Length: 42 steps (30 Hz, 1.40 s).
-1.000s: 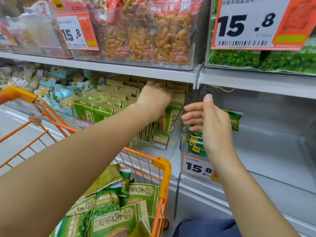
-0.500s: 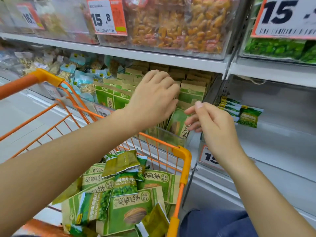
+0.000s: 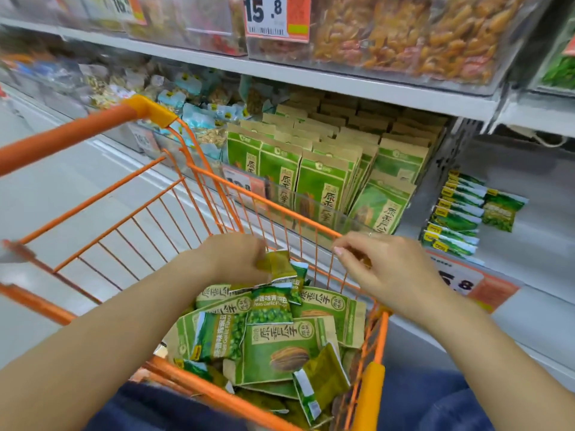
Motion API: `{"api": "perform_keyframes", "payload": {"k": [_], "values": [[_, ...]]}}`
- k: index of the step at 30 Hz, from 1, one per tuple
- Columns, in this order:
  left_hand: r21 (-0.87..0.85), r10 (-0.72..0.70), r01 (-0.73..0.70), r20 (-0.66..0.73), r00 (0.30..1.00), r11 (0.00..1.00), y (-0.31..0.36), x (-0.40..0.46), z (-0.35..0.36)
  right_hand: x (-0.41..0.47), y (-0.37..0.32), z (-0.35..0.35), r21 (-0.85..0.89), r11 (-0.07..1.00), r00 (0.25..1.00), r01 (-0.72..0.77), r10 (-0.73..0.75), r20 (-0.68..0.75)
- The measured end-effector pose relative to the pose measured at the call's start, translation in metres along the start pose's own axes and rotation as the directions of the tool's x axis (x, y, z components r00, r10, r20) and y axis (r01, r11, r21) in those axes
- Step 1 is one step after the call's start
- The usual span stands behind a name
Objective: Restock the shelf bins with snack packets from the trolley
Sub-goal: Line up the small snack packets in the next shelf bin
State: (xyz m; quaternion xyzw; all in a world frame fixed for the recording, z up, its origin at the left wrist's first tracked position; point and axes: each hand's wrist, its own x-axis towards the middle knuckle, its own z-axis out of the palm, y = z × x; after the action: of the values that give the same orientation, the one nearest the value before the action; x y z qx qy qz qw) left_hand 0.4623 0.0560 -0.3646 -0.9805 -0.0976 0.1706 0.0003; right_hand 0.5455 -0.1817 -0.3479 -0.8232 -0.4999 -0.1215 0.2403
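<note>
Both hands have dropped from the shelf bin into the trolley. Left hand grips an olive-green snack packet; right hand, beside it, hangs loosely curled, holding nothing.

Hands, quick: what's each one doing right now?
Left hand: gripping an olive-green packet over the trolley.
Right hand: over the trolley's far rim, fingers curled; whether it holds anything cannot be told.

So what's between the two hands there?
In the head view, between the left hand and right hand: small green packets and the trolley's orange wire wall.
</note>
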Motion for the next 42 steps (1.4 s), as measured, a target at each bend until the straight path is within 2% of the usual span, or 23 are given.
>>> {"api": "perform_keyframes", "payload": {"k": [2,5,8,11,13,16,18,21,25,28,32,35,38,41,42], "values": [[-0.103,0.15,-0.151,-0.016,0.989,0.983,0.016,-0.005,-0.001,0.0,-0.003,0.002,0.017,1.0,0.999,0.011,-0.011,0.048],[-0.15,0.372,-0.346,0.213,0.903,0.926,0.047,-0.015,0.011,-0.002,-0.007,0.007,0.017,1.0,0.989,0.013,-0.016,0.15],[0.121,0.46,-0.483,0.176,0.87,0.867,0.063,-0.018,0.025,0.0,-0.007,0.006,0.049,0.998,0.982,-0.039,0.03,0.186],[0.26,0.461,-0.48,0.134,0.877,0.838,0.074,-0.019,0.029,-0.001,-0.008,0.005,0.059,0.997,0.981,-0.047,0.035,0.19],[0.184,0.466,-0.483,0.128,0.875,0.856,0.077,-0.019,0.03,-0.001,-0.009,0.005,0.06,0.997,0.981,-0.056,0.044,0.191],[-0.093,0.501,-0.493,0.11,0.858,0.865,0.071,-0.015,0.024,-0.001,-0.009,0.004,0.086,0.993,0.979,-0.079,0.061,0.195],[-0.303,0.511,-0.462,0.108,0.853,0.834,0.064,-0.014,0.015,-0.001,-0.009,0.002,0.195,0.971,0.977,-0.141,0.105,0.184],[-0.606,0.469,-0.349,0.045,0.882,0.715,0.052,-0.014,0.0,0.001,-0.009,-0.006,0.418,0.857,0.944,-0.301,0.205,0.258],[-0.866,0.348,-0.306,-0.167,0.923,0.395,0.043,-0.016,-0.017,0.002,-0.01,-0.013,0.555,0.712,0.886,-0.431,0.218,0.41],[-0.9,0.262,-0.355,-0.29,0.921,0.254,0.047,-0.019,-0.023,0.004,-0.01,-0.014,0.626,0.639,0.879,-0.446,0.18,0.442],[-0.905,0.176,-0.378,-0.346,0.921,0.197,0.046,-0.019,-0.028,0.007,-0.01,-0.021,0.754,0.487,0.898,-0.44,0.262,0.355],[-0.944,-0.032,-0.326,-0.327,0.944,0.041,0.036,-0.015,-0.038,0.01,-0.006,-0.026,0.841,0.39,0.884,-0.374,0.424,0.196],[-0.947,-0.182,-0.297,-0.273,0.945,-0.119,0.023,-0.01,-0.041,0.01,-0.003,-0.026,0.903,0.293,0.837,-0.314,0.535,0.118],[-0.956,-0.206,-0.243,-0.207,0.956,-0.165,0.018,-0.008,-0.04,0.01,-0.003,-0.025,0.937,0.203,0.772,-0.285,0.628,0.099],[-0.958,-0.196,-0.245,-0.214,0.957,-0.151,0.019,-0.009,-0.038,0.01,-0.003,-0.024,0.939,0.196,0.762,-0.281,0.641,0.094]]}}
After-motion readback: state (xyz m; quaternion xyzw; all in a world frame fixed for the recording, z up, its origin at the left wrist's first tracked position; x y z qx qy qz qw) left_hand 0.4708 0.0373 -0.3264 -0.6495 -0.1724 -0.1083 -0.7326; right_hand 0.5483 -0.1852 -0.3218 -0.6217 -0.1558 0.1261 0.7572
